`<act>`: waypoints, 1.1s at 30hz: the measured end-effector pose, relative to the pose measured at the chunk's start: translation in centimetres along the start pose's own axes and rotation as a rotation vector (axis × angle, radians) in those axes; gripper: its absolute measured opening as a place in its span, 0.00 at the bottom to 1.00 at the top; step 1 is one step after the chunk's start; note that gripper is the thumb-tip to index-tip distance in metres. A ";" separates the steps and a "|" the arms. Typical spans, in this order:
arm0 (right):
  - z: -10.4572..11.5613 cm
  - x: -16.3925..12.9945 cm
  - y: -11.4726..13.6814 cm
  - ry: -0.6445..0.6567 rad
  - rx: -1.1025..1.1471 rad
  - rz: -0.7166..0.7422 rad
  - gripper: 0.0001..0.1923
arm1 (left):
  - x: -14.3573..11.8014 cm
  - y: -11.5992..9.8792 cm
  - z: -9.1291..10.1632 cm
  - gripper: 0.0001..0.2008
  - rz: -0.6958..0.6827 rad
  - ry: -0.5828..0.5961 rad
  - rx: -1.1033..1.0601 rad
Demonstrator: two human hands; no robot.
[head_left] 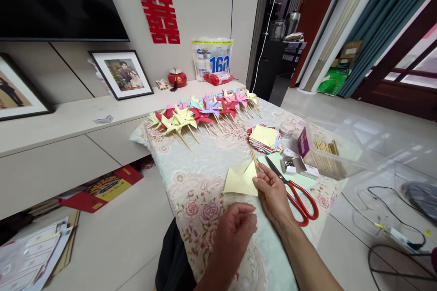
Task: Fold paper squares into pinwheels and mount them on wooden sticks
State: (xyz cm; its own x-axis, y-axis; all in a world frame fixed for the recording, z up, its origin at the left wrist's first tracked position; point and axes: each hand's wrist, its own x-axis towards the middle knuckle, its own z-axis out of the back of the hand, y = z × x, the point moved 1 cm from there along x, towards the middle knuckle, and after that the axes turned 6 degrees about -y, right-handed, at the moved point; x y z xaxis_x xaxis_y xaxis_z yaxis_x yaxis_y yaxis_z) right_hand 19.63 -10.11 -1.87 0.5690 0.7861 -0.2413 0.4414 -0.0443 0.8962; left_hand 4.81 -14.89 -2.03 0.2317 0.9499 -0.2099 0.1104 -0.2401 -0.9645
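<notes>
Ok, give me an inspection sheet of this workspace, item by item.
Surface: floral tablecloth over a low table.
Job's things: pale yellow paper square and thin wooden stick at the right hand; row of finished coloured paper pinwheels.
Clutter: red-handled scissors, stack of coloured paper sheets, clear plastic box of sticks.
Hands: right hand holds the paper; left hand curled, contents unclear.
Cables: black cables on the floor.
Surroundings: framed photo, red paper wall cutting.

The right hand (273, 195) pinches yellow paper (239, 181) beside red scissors (298, 198); the left hand (235, 232) is curled.
</notes>
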 end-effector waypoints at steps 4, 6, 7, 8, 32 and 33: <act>-0.4 -0.5 0.6 0.081 0.136 -0.103 0.32 | 0.2 -0.7 -0.6 0.23 -0.031 0.074 -0.150; -0.6 -0.8 0.8 0.129 0.162 -0.122 0.30 | 0.9 -1.0 -0.9 0.31 -0.086 0.076 -0.172; -0.7 -0.9 0.8 0.150 0.169 -0.128 0.29 | 1.3 -1.0 -1.1 0.34 -0.105 0.069 -0.192; -0.8 -0.9 0.8 0.167 0.171 -0.134 0.29 | 1.8 -1.1 -1.3 0.37 -0.108 0.055 -0.221; -0.2 -0.8 0.8 0.105 0.012 -0.095 0.38 | 6.4 -4.7 2.2 0.17 0.013 0.258 -0.121; -0.2 -0.8 0.7 0.100 0.012 -0.094 0.38 | 6.6 -4.8 2.1 0.19 0.019 0.246 -0.151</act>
State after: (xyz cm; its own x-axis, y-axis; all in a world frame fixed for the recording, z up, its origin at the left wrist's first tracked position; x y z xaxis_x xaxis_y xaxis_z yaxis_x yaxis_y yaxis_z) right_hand 19.33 -10.66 -0.92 0.4529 0.8446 -0.2855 0.4979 0.0260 0.8668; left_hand 3.79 -7.08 0.90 0.4607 0.8720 -0.1652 0.2416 -0.3023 -0.9221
